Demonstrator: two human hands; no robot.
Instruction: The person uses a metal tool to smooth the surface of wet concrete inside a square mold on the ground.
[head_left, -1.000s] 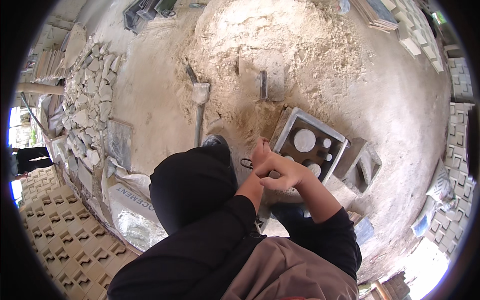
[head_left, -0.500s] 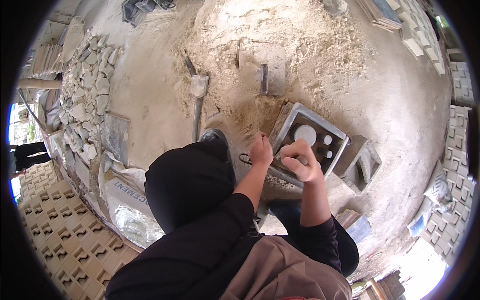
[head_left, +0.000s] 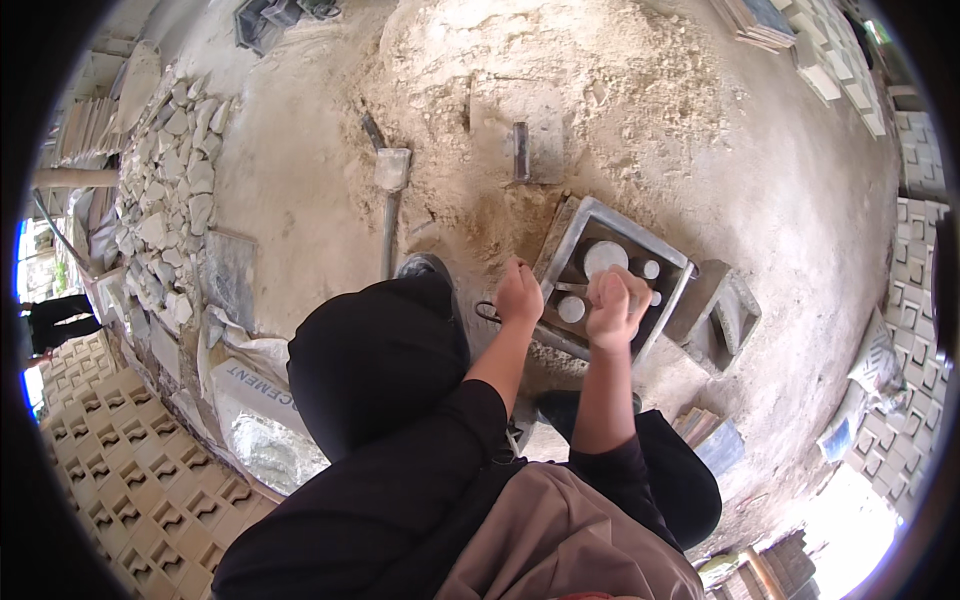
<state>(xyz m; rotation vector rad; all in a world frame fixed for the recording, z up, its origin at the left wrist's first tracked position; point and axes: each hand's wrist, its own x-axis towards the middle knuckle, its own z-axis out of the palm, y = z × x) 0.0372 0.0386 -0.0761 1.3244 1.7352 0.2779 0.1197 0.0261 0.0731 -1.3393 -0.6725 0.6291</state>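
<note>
A square grey mold frame (head_left: 640, 225) lies tilted on the ground in front of me, with several pale round posts, one large disc (head_left: 604, 258) among them, inside. My right hand (head_left: 612, 308) is closed in a fist over the frame's inside. From it a slim light tool (head_left: 570, 288) points left; its kind is hidden by the fingers. My left hand (head_left: 519, 294) is curled at the frame's left side, and what its fingers hold, if anything, is hidden. Next to that wrist is a dark loop (head_left: 487, 311), like a handle.
A loose sandy heap (head_left: 560, 60) spreads ahead, with a dark bar-shaped block (head_left: 521, 152) on a board. A shovel (head_left: 393, 170) lies left of it. Right of the mold stands a grey hollow block (head_left: 735, 318). Rubble (head_left: 165, 190) and an open cement bag (head_left: 265, 430) are to the left.
My right hand has moved up and farther over the mold, turning so that the tool now points left. My left hand has stayed nearly in place.
</note>
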